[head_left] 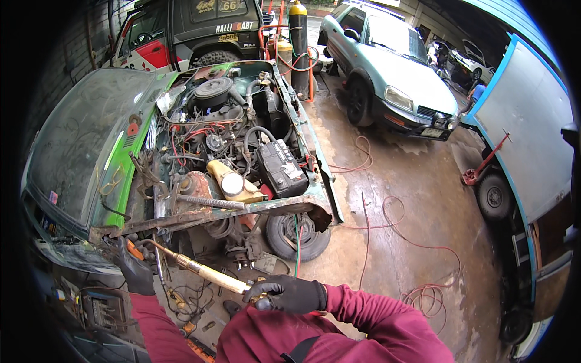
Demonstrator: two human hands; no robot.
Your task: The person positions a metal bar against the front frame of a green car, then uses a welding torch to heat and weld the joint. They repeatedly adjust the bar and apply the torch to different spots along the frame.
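Note:
In its black glove my right hand (289, 294) is closed round the valve end of a gas torch (213, 275), which has a brass neck and a cream handle. The torch's thin copper tip points left, close to my left hand and the fender's lower edge. My left hand (137, 271), also gloved, is closed on an orange-handled tool (134, 249); its working end is hidden against the body panel. Both hands are beside the rusty inner fender (224, 213) of a green car with its engine exposed. No flame shows at the tip.
A battery (281, 164) and yellowish reservoir (233, 183) sit in the engine bay. Under the fender are a bare wheel hub (245, 254) and a loose wheel (299, 237). Red and green hoses (298, 242) hang near my right hand. Red hose (426, 296) coils on the floor. Gas cylinders (298, 48) stand behind.

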